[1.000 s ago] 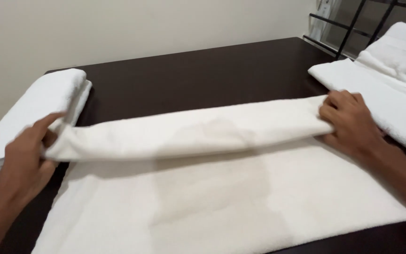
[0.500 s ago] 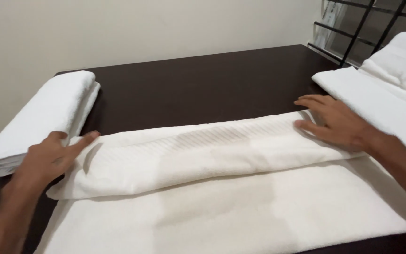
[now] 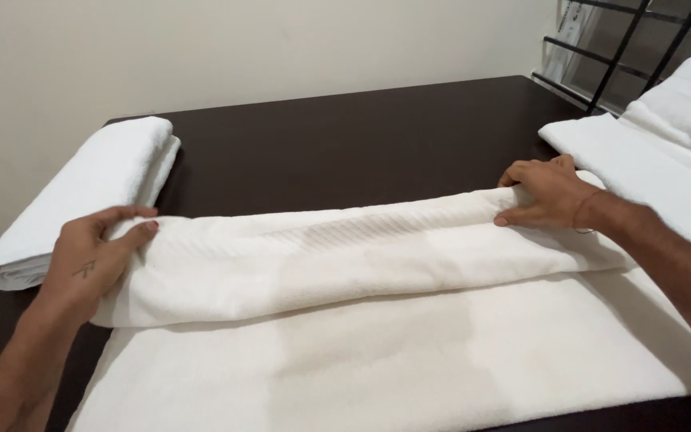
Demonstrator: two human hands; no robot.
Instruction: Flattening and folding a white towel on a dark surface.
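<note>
Head view, looking down on a dark worktop [image 3: 345, 136].

Cream towel [image 3: 377, 320] spread across the near half, its far edge doubled over toward the body into a long fold [image 3: 345, 256] running from 9 o'clock to 3 o'clock.

Left hand [image 3: 93, 256] at 9 o'clock, laid palm-down on the fold's end, fingers [image 3: 133, 232] extended and flat, gripping nothing. Right hand [image 3: 549, 196] at 2 o'clock, pressed on the other end, fingers curled over the fold's far edge; whether cloth is pinched beneath them cannot be told from this angle.

To do this step well, probably best: keep both palms level on the fold, match the folded edge parallel to the near hem, sweep outward from the middle to flatten the ripple near the centre, and square the left corner, which sits a little loose and rounded.

At 10 o'clock, a folded white towel [image 3: 81, 196] lying apart. At 2 to 3 o'clock, more white linen [image 3: 657, 160] just beside the right hand, below a black metal rack [image 3: 633, 48].
</note>
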